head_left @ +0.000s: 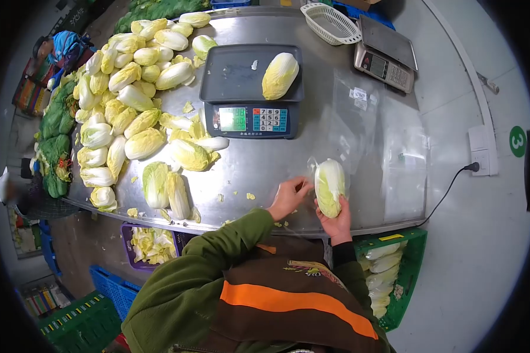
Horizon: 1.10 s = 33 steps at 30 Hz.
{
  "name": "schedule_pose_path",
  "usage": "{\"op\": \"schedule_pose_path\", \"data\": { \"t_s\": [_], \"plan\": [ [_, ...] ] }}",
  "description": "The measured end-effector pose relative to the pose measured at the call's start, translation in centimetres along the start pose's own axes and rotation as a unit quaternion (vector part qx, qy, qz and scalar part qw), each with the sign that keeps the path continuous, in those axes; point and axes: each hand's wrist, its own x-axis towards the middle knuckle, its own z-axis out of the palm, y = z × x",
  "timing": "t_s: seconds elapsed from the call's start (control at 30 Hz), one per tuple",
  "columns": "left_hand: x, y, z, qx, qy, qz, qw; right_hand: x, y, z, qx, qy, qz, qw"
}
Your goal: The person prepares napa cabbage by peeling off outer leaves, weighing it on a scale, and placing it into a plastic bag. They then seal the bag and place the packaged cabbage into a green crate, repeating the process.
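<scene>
A napa cabbage (330, 181) rests in my right hand (335, 220), its fingers wrapped round the lower end near the table's front edge. My left hand (291, 196) is just left of the cabbage, thumb and fingertips pinched together at the edge of a clear plastic bag (312, 169). The thin film shows around the cabbage's upper left side. Behind my hands, a black digital scale (218, 88) stands on the table with another napa cabbage (280, 76) lying on its platform.
A large heap of napa cabbages (136, 97) covers the table's left. Clear bags (405, 170) lie at the right, below a second scale (383, 65) and a white basket (330, 25). Beneath the edge are a green crate (415, 276) and a purple crate (128, 247). People stand at far left.
</scene>
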Motion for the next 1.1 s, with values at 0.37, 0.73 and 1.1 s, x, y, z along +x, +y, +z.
{"op": "schedule_pose_path", "data": {
  "t_s": [0.37,0.73,1.1],
  "plan": [
    [-5.1,6.3,-5.4,0.301,0.176,0.250,0.903,2.9,8.3,3.6,-0.303,0.029,-0.221,0.927],
    [-5.7,3.3,-9.8,0.350,0.074,0.387,0.850,3.2,10.6,5.5,-0.313,0.086,-0.312,0.893],
    [-7.5,-1.0,-8.8,0.302,-0.023,0.213,0.929,6.3,9.3,7.1,-0.246,0.147,-0.264,0.921]
  ]
}}
